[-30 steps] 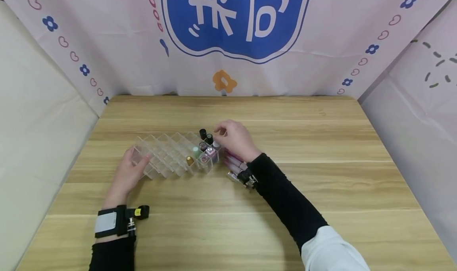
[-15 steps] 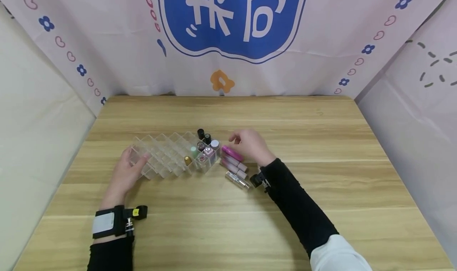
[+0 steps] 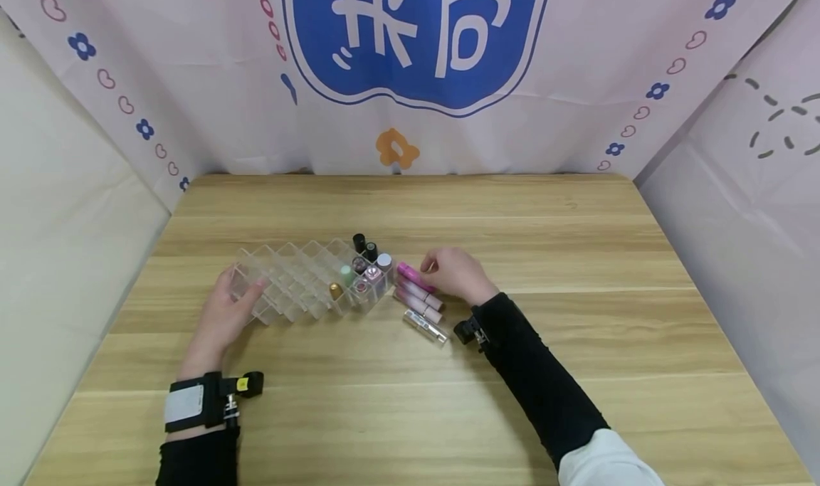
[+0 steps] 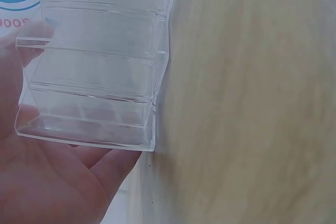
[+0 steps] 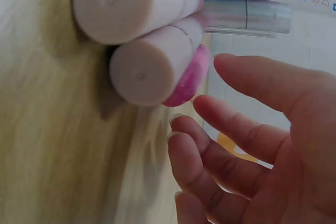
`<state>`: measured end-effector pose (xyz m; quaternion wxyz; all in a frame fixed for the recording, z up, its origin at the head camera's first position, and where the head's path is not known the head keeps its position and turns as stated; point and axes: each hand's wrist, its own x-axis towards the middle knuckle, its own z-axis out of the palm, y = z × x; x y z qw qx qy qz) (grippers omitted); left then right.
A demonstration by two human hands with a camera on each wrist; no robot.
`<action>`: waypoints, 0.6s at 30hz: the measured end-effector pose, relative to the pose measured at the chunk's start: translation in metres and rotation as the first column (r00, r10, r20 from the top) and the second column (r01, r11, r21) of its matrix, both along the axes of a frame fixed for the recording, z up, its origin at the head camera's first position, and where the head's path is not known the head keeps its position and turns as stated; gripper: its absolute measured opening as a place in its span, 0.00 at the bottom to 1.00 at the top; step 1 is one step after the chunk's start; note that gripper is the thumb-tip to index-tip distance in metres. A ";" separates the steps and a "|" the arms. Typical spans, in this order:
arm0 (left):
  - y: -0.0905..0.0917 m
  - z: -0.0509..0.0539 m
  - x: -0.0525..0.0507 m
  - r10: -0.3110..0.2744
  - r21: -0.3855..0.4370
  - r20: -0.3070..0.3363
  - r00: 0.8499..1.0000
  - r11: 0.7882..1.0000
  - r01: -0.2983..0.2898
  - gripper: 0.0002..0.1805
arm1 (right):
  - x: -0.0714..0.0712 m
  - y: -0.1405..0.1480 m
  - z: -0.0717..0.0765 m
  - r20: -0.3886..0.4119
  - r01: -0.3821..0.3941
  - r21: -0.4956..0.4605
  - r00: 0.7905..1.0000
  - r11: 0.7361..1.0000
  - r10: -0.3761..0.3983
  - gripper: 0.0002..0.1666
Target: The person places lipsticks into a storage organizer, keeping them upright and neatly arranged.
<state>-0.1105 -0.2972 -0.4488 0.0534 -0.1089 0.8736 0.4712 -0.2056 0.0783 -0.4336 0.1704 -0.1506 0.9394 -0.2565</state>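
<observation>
A clear divided organizer (image 3: 291,280) stands on the wooden table, several small bottles in its right end. My left hand (image 3: 221,319) grips its left end, thumb in front; in the left wrist view the fingers (image 4: 113,166) lie behind and under the clear wall (image 4: 89,66). To the right of the organizer lie a bright pink tube (image 3: 413,275), two pale pink tubes (image 3: 419,297) and a silver one (image 3: 426,326). My right hand (image 3: 458,274) is beside the bright pink tube; in the right wrist view its fingers are apart, next to that tube (image 5: 190,80), holding nothing.
Black-capped bottles (image 3: 365,247) stand at the organizer's back right, a gold cap (image 3: 336,290) and a green cap (image 3: 347,275) nearer its middle. A printed white cloth (image 3: 256,137) hangs behind the table (image 3: 512,408).
My right hand has moved from over the organizer's right end to the right and down, beside the bright pink tube, uncovering the tubes. My left hand keeps its grip on the organizer.
</observation>
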 end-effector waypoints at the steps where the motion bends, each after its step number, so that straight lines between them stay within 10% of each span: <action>1: 0.000 0.000 0.000 0.001 -0.001 0.001 1.000 1.000 -0.001 0.46 | 0.000 0.000 -0.001 0.007 0.000 -0.001 1.000 1.000 0.000 0.15; 18: -0.001 -0.001 0.000 0.008 -0.008 0.008 1.000 1.000 -0.008 0.47 | -0.001 -0.002 -0.009 0.043 0.022 0.022 0.999 1.000 -0.023 0.12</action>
